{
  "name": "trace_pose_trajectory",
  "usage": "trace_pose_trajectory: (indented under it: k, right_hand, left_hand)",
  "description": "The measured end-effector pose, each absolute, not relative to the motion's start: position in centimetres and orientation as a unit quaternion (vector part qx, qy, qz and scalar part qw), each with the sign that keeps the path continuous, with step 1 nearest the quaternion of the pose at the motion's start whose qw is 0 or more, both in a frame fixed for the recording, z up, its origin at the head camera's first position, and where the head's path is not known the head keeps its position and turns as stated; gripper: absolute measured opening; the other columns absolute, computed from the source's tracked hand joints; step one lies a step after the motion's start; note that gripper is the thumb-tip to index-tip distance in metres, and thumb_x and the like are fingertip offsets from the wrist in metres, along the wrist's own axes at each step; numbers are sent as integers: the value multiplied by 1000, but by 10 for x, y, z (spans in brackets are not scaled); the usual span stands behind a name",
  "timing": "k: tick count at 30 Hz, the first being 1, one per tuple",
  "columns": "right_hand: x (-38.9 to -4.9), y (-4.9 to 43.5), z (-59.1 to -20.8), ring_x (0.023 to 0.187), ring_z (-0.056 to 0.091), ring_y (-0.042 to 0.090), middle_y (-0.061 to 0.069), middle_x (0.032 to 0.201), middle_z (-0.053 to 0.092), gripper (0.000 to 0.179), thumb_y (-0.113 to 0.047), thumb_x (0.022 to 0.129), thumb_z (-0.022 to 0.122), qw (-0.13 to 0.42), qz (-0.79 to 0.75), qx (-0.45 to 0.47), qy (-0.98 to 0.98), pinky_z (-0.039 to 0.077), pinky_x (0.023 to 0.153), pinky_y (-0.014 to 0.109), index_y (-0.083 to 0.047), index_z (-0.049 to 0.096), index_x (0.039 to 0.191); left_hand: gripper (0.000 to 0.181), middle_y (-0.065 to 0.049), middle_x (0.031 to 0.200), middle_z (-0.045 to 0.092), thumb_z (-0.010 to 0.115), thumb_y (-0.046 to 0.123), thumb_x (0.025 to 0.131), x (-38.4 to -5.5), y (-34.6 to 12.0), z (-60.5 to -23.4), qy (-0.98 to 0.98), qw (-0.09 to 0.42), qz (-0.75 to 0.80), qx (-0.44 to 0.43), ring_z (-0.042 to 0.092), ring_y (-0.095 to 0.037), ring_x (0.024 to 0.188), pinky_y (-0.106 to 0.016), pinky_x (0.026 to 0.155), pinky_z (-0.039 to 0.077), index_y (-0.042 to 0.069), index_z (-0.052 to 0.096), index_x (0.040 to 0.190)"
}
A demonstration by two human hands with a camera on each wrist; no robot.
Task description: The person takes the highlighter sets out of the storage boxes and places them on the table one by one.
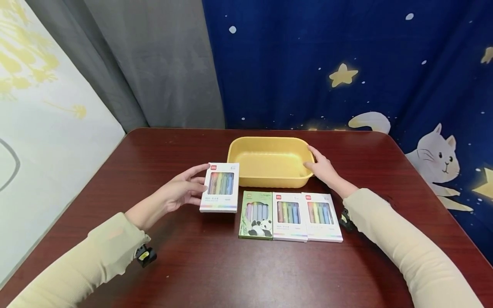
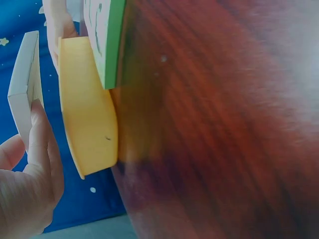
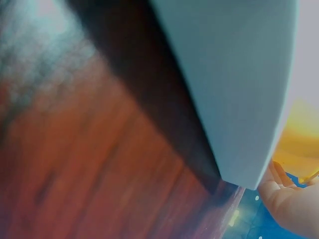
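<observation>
My left hand (image 1: 180,191) grips a white box of coloured crayons or pens (image 1: 219,188) by its left side, held up beside the near left corner of a yellow plastic basket (image 1: 271,182). The left wrist view shows that white box (image 2: 24,82) edge-on between thumb and fingers. My right hand (image 1: 323,167) holds the right rim of the basket, thumb inside and fingers outside. In front of the basket lie a green panda box (image 1: 256,214) and two more white boxes, one in the middle (image 1: 289,216) and one at the right (image 1: 322,217).
Everything rests on a dark red-brown wooden table (image 1: 246,273). Behind its far edge hang a grey curtain (image 1: 161,64) and a blue starry curtain (image 1: 289,64). A white panel (image 1: 46,107) stands along the left side.
</observation>
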State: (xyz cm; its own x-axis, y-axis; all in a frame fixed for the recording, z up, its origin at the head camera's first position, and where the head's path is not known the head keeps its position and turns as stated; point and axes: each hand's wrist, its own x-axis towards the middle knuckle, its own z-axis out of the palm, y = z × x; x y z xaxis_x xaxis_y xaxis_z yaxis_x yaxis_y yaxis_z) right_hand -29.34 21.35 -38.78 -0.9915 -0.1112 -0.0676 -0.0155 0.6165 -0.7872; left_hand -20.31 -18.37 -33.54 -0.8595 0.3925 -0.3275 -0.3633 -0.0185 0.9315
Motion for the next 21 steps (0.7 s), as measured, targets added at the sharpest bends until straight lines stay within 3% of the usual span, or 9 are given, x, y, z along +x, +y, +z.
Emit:
trace_pose_trajectory:
  k: [21]
  right_hand:
    - [-294,213,-387,112,47,31,17,150,21,65,-15,93,47,59,-437,-35,897,43,90,38,-16,12,148]
  left_hand:
    - [73,-8,111,54,47,-9,86,-189,-203,-364,643,285,711,5,62,-22,88,-45,75,53,11,12,146]
